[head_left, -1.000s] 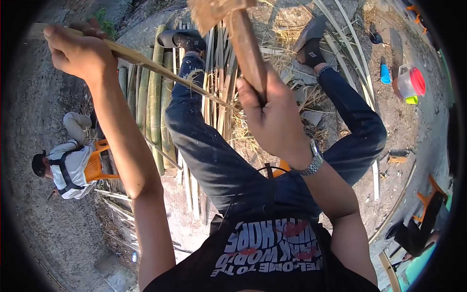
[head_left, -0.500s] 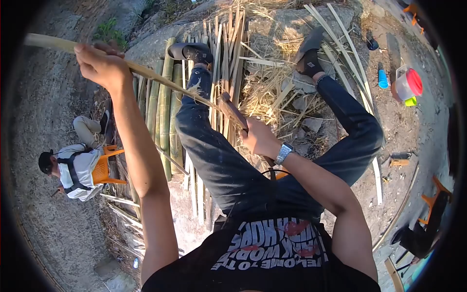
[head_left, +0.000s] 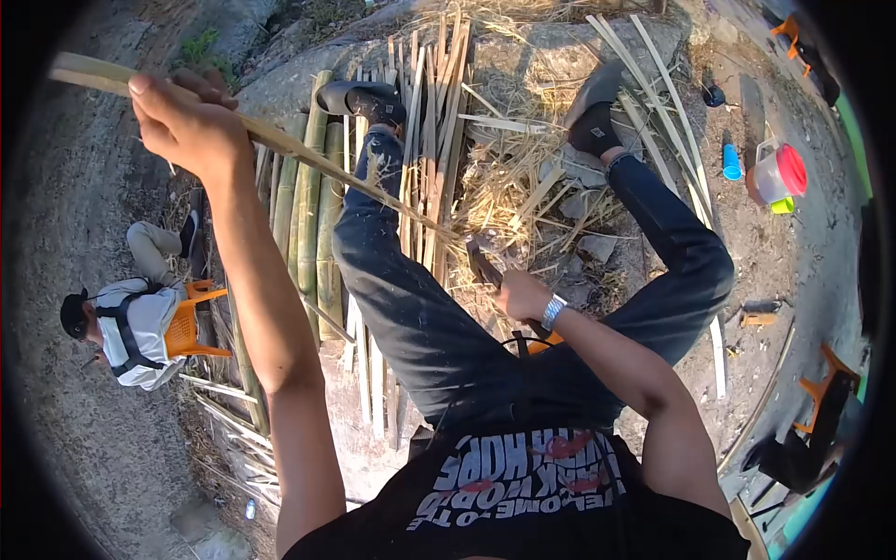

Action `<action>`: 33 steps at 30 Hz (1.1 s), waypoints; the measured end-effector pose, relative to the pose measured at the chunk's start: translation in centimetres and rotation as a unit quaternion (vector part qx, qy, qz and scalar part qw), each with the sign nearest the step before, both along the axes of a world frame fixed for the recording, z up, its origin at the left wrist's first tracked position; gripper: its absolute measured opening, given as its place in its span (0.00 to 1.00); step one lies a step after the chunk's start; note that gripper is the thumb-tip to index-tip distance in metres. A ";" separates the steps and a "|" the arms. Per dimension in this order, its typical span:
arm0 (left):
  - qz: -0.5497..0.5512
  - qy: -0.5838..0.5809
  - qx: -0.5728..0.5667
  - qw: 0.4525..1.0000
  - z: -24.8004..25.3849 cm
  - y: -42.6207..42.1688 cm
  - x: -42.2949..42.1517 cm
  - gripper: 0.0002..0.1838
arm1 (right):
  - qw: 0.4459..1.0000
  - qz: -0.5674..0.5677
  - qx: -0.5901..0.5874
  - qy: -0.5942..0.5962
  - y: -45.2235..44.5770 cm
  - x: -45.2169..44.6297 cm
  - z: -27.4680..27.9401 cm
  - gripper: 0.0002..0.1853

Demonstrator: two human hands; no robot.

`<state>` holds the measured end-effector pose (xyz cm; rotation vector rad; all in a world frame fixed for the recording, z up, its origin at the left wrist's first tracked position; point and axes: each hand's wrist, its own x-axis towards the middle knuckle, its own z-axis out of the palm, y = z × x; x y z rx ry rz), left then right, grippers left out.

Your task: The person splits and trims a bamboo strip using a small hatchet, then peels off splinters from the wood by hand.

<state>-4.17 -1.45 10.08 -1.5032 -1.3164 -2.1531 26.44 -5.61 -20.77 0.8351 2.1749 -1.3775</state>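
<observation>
My left hand (head_left: pixel 191 126) is raised at the upper left, its fingers wrapped round a long bamboo strip (head_left: pixel 308 157). The strip slants down to the right across my shin, with frayed fibres curling from its middle. My right hand (head_left: pixel 525 297) is closed on a knife (head_left: pixel 483 269) with a dark, broad blade, held between my knees. The blade's tip lies just right of the strip's lower end; whether they touch I cannot tell. Beneath are pale bamboo shavings (head_left: pixel 518 191). Split bamboo strips (head_left: pixel 434 121) lie beside my leg.
Green bamboo poles (head_left: pixel 306 215) lie left of my leg. At the left a person (head_left: pixel 140 327) sits on an orange chair (head_left: pixel 184 329). A blue cup (head_left: pixel 731 161) and a red-lidded container (head_left: pixel 779 175) stand at the right, near long strips (head_left: pixel 686 140). Rocks (head_left: pixel 597 247) lie between my feet.
My right hand and the knife have moved down and right, from against the strip to past its lower end. My left hand has shifted slightly left, still holding the strip.
</observation>
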 end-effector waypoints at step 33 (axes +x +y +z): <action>-0.257 -0.180 -0.050 0.948 -3.8 -4.8 3.0 0.24 | 0.770 -0.072 0.356 0.524 4.7 -13.8 8.7 0.09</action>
